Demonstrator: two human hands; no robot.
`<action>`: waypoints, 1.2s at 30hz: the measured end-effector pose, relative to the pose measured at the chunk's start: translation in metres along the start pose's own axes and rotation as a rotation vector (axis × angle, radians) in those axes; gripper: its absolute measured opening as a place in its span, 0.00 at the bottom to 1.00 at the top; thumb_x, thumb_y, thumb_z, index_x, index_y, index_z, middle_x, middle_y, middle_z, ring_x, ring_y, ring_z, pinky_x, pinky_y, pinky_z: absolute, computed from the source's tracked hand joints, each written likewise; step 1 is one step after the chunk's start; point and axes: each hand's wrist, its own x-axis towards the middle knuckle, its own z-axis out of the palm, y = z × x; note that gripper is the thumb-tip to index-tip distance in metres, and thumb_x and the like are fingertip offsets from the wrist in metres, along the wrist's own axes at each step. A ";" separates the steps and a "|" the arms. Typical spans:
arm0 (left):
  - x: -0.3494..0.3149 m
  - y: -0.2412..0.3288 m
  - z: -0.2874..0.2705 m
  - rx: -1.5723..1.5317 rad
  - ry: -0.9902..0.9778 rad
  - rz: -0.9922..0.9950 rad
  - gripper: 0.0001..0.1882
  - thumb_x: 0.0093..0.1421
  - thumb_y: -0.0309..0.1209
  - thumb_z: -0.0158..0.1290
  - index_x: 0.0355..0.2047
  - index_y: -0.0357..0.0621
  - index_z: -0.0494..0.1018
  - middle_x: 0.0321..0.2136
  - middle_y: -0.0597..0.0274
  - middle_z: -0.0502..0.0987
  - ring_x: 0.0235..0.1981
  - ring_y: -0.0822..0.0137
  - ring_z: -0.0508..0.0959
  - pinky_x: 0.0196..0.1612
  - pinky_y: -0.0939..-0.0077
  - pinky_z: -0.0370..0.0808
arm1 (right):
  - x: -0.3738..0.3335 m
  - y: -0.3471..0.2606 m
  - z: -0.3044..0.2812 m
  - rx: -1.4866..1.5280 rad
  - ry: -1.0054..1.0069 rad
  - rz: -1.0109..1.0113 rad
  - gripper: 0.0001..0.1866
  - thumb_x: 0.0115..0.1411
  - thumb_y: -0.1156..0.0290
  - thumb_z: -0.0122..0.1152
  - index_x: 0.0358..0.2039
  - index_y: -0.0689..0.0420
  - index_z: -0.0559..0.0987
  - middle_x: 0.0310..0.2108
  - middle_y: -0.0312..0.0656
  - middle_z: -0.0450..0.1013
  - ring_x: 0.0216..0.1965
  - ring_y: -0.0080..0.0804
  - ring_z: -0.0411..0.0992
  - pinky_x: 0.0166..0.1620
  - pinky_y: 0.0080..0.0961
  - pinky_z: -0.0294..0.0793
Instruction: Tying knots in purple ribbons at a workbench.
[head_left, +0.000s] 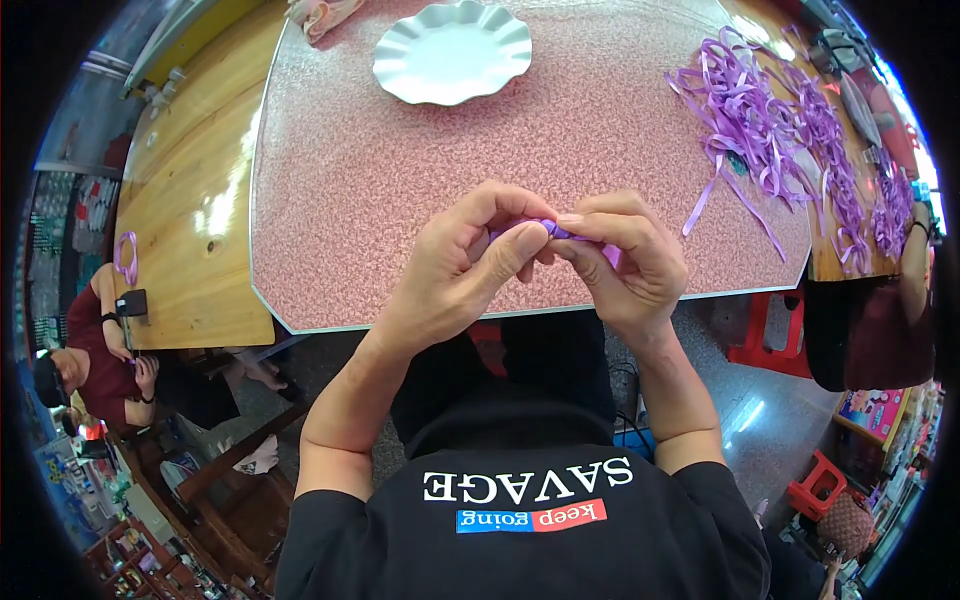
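Over the near edge of a pink speckled table mat, my two hands meet fingertip to fingertip. My left hand pinches a purple ribbon between thumb and fingers. From the other side, my right hand grips the same ribbon, thumb and forefinger pressed together. A small folded or knotted bit shows between the fingertips; the fingers hide most of it. On the mat's right lies a loose heap of purple ribbons, with one strand trailing toward me.
A white scalloped plate stands at the far side. More purple ribbons lie on the wooden table at right. One person sits at left near a purple loop; another person is at right. Red stools stand below.
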 end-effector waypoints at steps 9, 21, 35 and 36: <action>-0.002 -0.005 0.003 0.259 0.011 0.218 0.07 0.68 0.27 0.53 0.42 0.36 0.71 0.32 0.60 0.74 0.33 0.74 0.75 0.36 0.81 0.73 | 0.000 -0.009 -0.006 -0.025 -0.012 0.009 0.13 0.53 0.82 0.71 0.40 0.59 0.82 0.35 0.43 0.78 0.31 0.28 0.77 0.30 0.22 0.76; 0.003 0.018 -0.001 0.343 -0.259 0.052 0.16 0.74 0.39 0.44 0.40 0.37 0.70 0.28 0.63 0.69 0.27 0.71 0.68 0.32 0.75 0.67 | 0.011 -0.020 -0.024 0.198 -0.198 0.165 0.08 0.58 0.83 0.66 0.40 0.65 0.81 0.35 0.47 0.76 0.31 0.27 0.78 0.33 0.21 0.83; 0.005 0.003 0.024 0.444 0.040 0.281 0.12 0.73 0.32 0.46 0.33 0.36 0.71 0.22 0.60 0.67 0.22 0.73 0.66 0.26 0.74 0.64 | 0.014 -0.023 -0.019 -0.003 -0.110 0.034 0.10 0.55 0.84 0.69 0.38 0.65 0.80 0.33 0.47 0.77 0.31 0.28 0.78 0.31 0.22 0.80; 0.005 0.003 0.025 0.432 0.065 0.242 0.12 0.73 0.31 0.46 0.33 0.36 0.71 0.21 0.61 0.67 0.22 0.73 0.66 0.26 0.75 0.64 | 0.013 -0.022 -0.015 -0.005 -0.111 0.035 0.10 0.55 0.84 0.69 0.38 0.65 0.80 0.33 0.47 0.77 0.31 0.28 0.78 0.31 0.22 0.80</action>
